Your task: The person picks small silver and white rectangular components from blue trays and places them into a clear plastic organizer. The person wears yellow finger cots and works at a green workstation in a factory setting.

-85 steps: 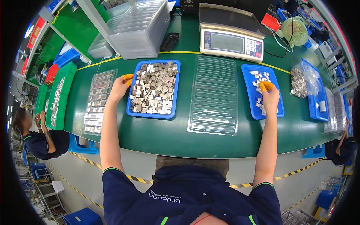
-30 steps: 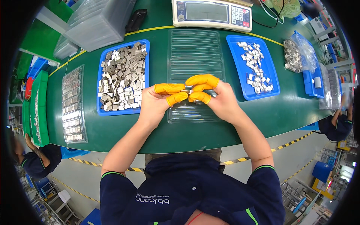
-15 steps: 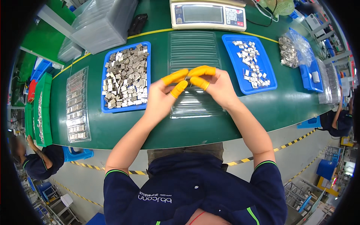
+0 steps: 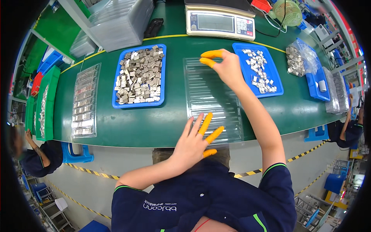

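Green bench (image 4: 127, 127): right hand (image 4: 228, 67) pinches clear tray (image 4: 212, 100) far edge, left hand (image 4: 191, 143) splayed.

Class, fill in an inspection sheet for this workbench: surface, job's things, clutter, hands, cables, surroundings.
Surface: green bench, yellow line along its far side.
Job's things: clear ribbed tray at centre; blue tray of metal pieces to its left; blue tray of smaller pieces to its right.
Clutter: bag of parts, stacked clear trays, filled clear tray.
Hands: left hand spread at the ribbed tray's near edge; right hand pinching at its far edge; orange finger cots.
Cables: black lead by the green fan.
Surroundings: weighing scale; seated co-workers either side.
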Action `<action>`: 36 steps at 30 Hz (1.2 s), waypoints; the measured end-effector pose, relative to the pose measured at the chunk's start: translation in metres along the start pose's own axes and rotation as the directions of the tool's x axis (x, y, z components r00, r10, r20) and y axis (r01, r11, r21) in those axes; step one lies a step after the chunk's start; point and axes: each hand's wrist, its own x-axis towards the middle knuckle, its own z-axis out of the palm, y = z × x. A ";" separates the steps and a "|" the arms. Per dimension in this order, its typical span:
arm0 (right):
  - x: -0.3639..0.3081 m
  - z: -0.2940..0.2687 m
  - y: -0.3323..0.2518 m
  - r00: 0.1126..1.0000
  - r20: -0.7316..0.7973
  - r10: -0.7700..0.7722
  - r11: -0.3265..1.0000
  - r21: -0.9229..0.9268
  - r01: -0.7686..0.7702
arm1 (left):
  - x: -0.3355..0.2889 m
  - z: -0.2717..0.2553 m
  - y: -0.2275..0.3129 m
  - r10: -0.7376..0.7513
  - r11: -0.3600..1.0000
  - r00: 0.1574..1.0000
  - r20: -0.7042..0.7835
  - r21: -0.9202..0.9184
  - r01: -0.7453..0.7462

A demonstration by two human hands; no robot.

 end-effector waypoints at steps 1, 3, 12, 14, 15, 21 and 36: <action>0.003 0.009 -0.001 0.996 0.005 -0.089 0.984 -0.152 0.088 | -0.003 0.002 0.002 0.010 1.000 1.000 -0.004 -0.005 -0.010; 0.010 0.028 0.004 0.974 0.052 -0.218 0.906 -0.360 0.222 | -0.007 0.004 0.003 0.013 1.000 1.000 -0.020 -0.015 -0.014; 0.009 0.052 0.027 0.955 0.182 -0.233 0.900 -0.332 0.282 | -0.010 0.004 -0.002 0.023 0.998 0.999 -0.034 -0.063 -0.025; 0.006 0.052 0.034 0.960 0.177 -0.216 0.921 -0.291 0.261 | -0.009 0.003 -0.004 0.043 0.993 0.999 -0.016 -0.107 -0.044; 0.006 0.051 0.030 0.961 0.182 -0.209 0.930 -0.265 0.253 | -0.011 -0.002 -0.007 0.054 0.988 0.999 0.011 -0.144 -0.051; 0.008 0.046 0.016 0.960 0.239 -0.142 0.973 -0.143 0.179 | -0.005 -0.044 -0.041 -0.059 0.988 0.998 0.023 -0.139 0.062; 0.010 0.038 0.028 0.956 0.252 -0.149 0.979 -0.098 0.178 | 0.018 -0.023 -0.128 -0.248 0.923 0.890 -0.382 0.187 0.337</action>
